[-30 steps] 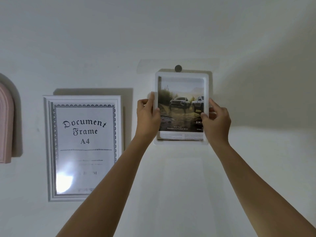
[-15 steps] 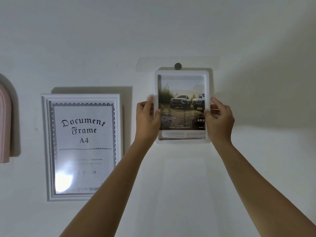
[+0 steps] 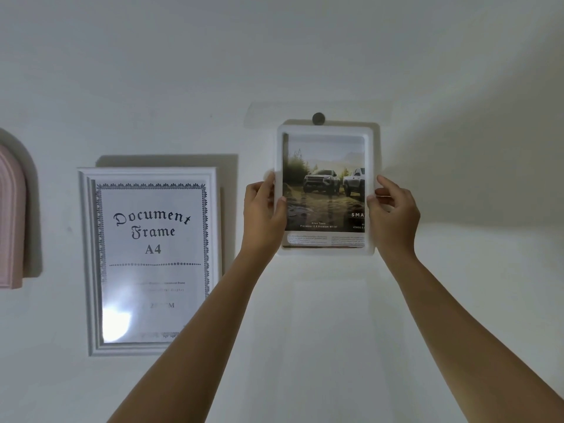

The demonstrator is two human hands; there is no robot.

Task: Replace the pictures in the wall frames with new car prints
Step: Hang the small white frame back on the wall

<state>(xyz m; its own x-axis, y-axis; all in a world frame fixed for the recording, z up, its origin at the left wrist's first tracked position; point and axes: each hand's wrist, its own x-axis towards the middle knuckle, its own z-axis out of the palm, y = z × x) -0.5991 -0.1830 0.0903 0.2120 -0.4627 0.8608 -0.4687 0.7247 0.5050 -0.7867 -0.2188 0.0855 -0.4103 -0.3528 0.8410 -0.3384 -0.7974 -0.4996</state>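
A small white frame (image 3: pixel 325 129) with rounded corners is up against the white wall, just under a dark round hook (image 3: pixel 318 118). Inside it is a car print (image 3: pixel 323 190) showing two off-road vehicles on a muddy track. My left hand (image 3: pixel 264 213) grips the frame's left edge, thumb on the front. On the right edge is my right hand (image 3: pixel 393 213), holding it with fingertips. Left of this hangs a larger white frame (image 3: pixel 88 254) with a sheet reading "Document Frame A4".
A pink arched object (image 3: pixel 10 221) hangs on the wall at the far left edge. The wall below and to the right of the small frame is bare.
Both hands and the small frame have shifted slightly to the right and a little up along the wall, staying under the hook. The grip is unchanged.
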